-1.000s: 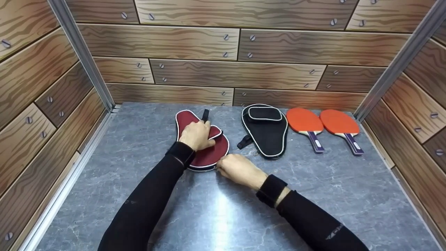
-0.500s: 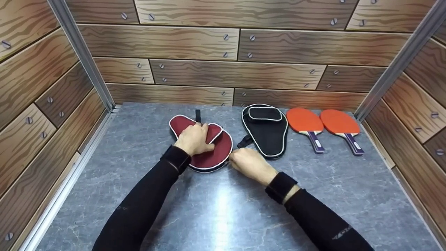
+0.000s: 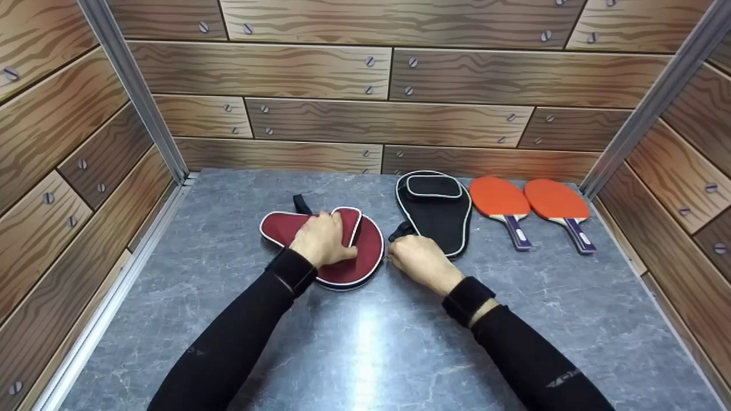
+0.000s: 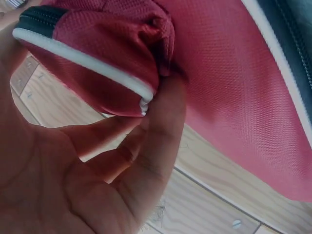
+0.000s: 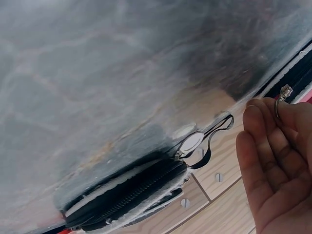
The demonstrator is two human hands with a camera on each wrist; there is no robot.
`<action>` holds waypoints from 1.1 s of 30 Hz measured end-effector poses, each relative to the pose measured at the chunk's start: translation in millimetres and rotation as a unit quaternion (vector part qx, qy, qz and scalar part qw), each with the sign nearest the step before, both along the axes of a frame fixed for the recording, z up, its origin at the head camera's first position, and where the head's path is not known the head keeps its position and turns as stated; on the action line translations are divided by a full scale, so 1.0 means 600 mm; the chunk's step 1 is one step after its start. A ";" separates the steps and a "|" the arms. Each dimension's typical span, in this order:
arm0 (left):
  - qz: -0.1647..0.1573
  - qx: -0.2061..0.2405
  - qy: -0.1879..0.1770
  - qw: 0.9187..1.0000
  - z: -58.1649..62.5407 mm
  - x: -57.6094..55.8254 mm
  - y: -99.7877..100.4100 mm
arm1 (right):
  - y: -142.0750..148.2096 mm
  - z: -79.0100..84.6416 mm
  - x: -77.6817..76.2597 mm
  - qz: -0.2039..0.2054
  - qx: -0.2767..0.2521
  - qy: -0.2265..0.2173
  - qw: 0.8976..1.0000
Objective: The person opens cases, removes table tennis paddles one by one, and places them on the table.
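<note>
A dark red table tennis paddle case with white piping lies on the grey surface, its narrow end pointing left. My left hand is over its middle. In the left wrist view, the fingers and thumb grip the case's small raised pocket. At the case's right rim, my right hand pinches the ring of the zipper pull, seen in the right wrist view. How far the zip is undone is hard to tell. A black strap sticks out behind the red case.
Just right of the red case lies a black paddle case with white piping, its strap close to my right hand. Beyond it are two orange-red paddles with purple handles, a nearer paddle and a farther paddle. Wood-patterned walls enclose the surface.
The red case has turned counter-clockwise, its narrow end swinging from the back round to the left. My right hand has moved right and slightly back along the rim. The left hand keeps its grip.
</note>
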State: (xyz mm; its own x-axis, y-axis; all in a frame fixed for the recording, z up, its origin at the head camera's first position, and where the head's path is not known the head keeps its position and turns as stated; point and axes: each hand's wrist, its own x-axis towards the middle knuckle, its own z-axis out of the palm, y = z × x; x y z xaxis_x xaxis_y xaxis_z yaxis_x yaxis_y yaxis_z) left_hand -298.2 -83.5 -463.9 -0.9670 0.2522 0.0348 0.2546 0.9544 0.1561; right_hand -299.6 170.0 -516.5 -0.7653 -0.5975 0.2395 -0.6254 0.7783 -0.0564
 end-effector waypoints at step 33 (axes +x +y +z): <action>-0.350 -0.079 0.051 0.932 -0.024 -0.095 -0.115 | -0.007 0.011 -0.073 -0.076 -0.005 -0.040 0.996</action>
